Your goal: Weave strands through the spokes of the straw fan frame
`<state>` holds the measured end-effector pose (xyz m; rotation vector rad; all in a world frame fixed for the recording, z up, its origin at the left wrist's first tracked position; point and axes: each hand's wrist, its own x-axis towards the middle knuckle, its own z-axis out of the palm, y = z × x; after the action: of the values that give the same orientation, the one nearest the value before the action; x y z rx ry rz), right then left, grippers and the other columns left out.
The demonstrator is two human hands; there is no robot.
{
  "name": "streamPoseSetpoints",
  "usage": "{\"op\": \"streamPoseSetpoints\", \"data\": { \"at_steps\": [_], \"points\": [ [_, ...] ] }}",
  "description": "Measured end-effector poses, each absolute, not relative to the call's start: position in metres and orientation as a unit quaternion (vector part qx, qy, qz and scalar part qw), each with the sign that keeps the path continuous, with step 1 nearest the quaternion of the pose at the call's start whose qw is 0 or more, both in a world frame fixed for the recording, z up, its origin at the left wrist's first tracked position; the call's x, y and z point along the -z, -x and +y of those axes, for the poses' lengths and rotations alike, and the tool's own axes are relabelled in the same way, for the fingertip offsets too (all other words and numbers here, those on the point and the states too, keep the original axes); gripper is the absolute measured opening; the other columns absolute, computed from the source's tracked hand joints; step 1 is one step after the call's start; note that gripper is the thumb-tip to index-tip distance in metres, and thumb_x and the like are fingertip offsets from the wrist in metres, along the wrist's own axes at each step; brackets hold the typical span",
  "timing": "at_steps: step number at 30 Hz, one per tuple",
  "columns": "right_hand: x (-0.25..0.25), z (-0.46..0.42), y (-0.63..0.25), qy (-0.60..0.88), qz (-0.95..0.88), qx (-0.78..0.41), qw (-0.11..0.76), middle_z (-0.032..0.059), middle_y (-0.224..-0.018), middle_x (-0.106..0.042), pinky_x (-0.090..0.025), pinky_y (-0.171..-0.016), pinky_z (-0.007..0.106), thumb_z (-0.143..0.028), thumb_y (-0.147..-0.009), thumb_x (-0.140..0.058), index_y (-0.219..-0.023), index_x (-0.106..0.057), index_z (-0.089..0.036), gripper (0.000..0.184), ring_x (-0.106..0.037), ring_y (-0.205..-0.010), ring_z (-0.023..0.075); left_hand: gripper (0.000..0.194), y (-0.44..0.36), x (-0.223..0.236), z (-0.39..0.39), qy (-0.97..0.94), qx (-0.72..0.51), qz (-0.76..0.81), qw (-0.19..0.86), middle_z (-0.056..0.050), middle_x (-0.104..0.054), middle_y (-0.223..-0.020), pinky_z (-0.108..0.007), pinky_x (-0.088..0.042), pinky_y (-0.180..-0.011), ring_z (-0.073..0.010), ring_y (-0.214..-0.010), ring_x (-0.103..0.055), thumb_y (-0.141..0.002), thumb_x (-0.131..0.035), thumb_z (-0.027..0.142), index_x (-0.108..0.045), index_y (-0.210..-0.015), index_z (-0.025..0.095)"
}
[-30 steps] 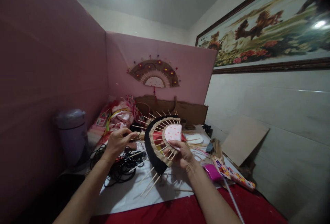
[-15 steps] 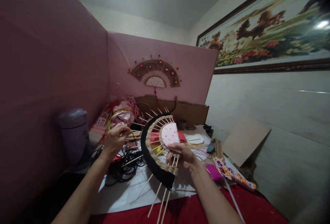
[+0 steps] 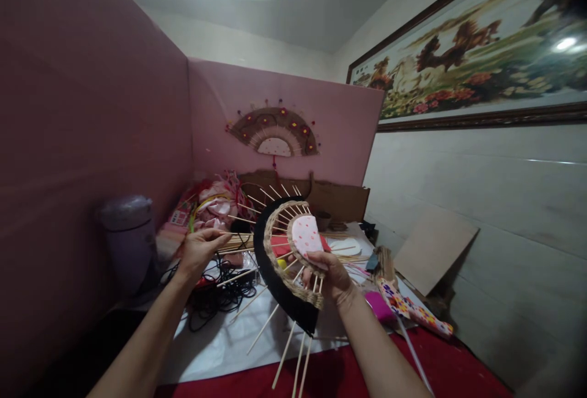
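Observation:
A half-round craft fan (image 3: 266, 257) is held up tilted over the table, its thin wooden sticks fanning out past a black band. Inside that band run rings of tan braided cord, and at the core sits a pink half-disc (image 3: 305, 234) with red dots. My right hand (image 3: 334, 276) grips the fan at this core, thumb in front and fingers behind. On the left side, my left hand (image 3: 202, 250) is closed in a pinch at the outer end of one stick. Tangled black cord (image 3: 224, 294) lies on the white sheet below my left hand.
A finished-looking fan (image 3: 275, 132) hangs on the pink panel. A lilac lidded container (image 3: 128, 245) stands left; pink materials (image 3: 217, 202) are heaped behind. To the right are a magenta piece (image 3: 381, 307), a flowered item (image 3: 415, 312) and a leaning board (image 3: 435, 251). Red cloth (image 3: 334, 367) covers the front.
The fan and my right hand have shifted slightly to the right in view. My left hand has turned a little, and its pinch stays at the stick ends.

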<state>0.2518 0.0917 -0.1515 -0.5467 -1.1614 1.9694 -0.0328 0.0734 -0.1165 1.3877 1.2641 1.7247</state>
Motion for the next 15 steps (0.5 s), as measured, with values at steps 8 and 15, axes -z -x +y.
{"op": "streamPoseSetpoints", "data": {
  "at_steps": [8, 15],
  "points": [
    [0.150, 0.093, -0.256, 0.225, -0.481, -0.761, 0.372, 0.0093, -0.047, -0.064, -0.032, -0.035, 0.019, -0.032, -0.072, -0.049, -0.093, -0.066, -0.002, 0.040, -0.052, -0.035, 0.0128, 0.035, 0.043, 0.127, 0.084, -0.509, -0.644, 0.502, 0.271, -0.003, -0.063, -0.054, -0.024, -0.041, -0.050, -0.0150, -0.052, -0.056, -0.043, -0.078, 0.042, -0.069, -0.060, 0.013],
    [0.145, 0.089, -0.262, 0.228, -0.465, -0.758, 0.397, 0.0086, -0.048, -0.064, -0.039, -0.039, 0.020, -0.031, -0.072, -0.050, -0.094, -0.066, -0.003, 0.038, -0.055, -0.039, 0.0135, 0.031, 0.063, 0.142, 0.095, -0.516, -0.665, 0.512, 0.175, -0.003, -0.063, -0.054, -0.022, -0.041, -0.050, -0.0154, -0.055, -0.058, -0.050, -0.075, 0.040, -0.072, -0.066, 0.014]
  ]
}}
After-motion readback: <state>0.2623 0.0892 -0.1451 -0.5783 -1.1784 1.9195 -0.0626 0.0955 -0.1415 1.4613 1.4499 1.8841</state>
